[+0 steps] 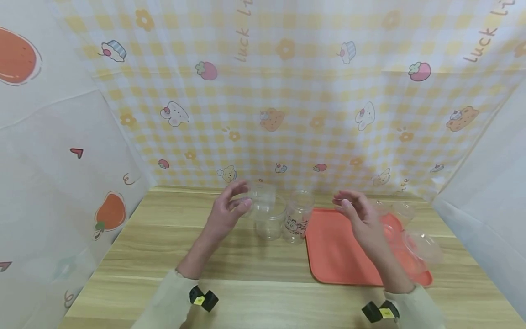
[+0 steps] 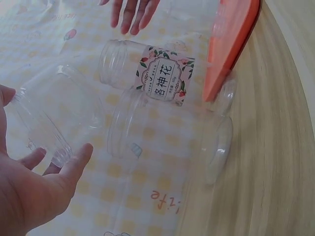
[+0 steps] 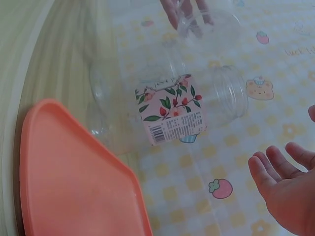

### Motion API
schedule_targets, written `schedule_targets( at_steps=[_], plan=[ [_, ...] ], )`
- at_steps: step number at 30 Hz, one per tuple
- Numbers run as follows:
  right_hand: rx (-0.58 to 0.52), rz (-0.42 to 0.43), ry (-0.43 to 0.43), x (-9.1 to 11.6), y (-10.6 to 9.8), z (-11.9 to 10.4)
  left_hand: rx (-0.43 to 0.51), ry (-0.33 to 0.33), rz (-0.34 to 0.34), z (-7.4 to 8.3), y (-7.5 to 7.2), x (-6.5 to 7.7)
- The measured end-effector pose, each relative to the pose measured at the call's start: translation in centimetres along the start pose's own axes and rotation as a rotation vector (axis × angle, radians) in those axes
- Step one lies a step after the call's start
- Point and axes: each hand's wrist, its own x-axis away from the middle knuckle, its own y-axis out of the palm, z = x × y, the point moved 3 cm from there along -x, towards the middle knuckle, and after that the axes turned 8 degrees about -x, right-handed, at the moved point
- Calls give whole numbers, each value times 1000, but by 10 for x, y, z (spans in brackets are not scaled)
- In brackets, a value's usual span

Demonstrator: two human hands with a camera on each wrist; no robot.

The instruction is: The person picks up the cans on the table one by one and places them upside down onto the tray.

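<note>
Toward the back edge of the worktop (image 1: 172, 233), our left hand (image 1: 225, 208) grips a tilted clear jar (image 2: 69, 101) by its rim, just left of the upright wide jar (image 1: 269, 230); our right hand (image 1: 360, 217), loosely open and empty, is farther off, past the labelled jar (image 1: 296, 226). Clear walls overlap, so we cannot tell whether jars touch, and our right forearm hides part of the orange tray (image 1: 334, 256).

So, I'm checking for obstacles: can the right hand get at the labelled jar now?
Probably yes: the right hand looks empty, nothing seems to stand between it and the labelled jar, and the tray lies low.
</note>
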Motion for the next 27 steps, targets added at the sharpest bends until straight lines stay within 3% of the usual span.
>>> schedule_targets(
  at_steps=[27],
  plan=[
    [-22, 8, 17, -3, 13, 2, 61, 26, 7, 1, 15, -1]
  ],
)
